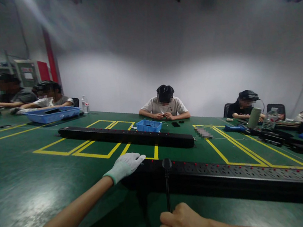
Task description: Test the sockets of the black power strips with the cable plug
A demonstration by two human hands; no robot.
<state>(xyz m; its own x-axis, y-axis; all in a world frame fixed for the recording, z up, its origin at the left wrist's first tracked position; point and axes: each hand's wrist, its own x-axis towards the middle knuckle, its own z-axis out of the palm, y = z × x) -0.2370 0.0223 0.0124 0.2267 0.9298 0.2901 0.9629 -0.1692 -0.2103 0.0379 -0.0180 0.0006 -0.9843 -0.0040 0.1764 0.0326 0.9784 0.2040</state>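
A long black power strip (224, 171) with a row of sockets and small red dots lies across the table before me. My left hand (127, 166), in a white glove with a green cuff, rests on its left end with the fingers stretched out over the edge. Near that end a black plug (166, 163) sits at the sockets; how deep it is in, I cannot tell. Its black power cord (167, 191) runs down to my bare right hand (182, 225), whose fingers are wrapped around it. The cord's lower part is hidden by that hand.
Another black power strip (126, 136) lies farther back, near a small blue basket (149, 126). Yellow tape lines (88, 152) mark the green table (87, 177). Several people sit around it, one (167, 105) straight across. Blue trays (54, 114) and bottles (270, 119) stand at both sides.
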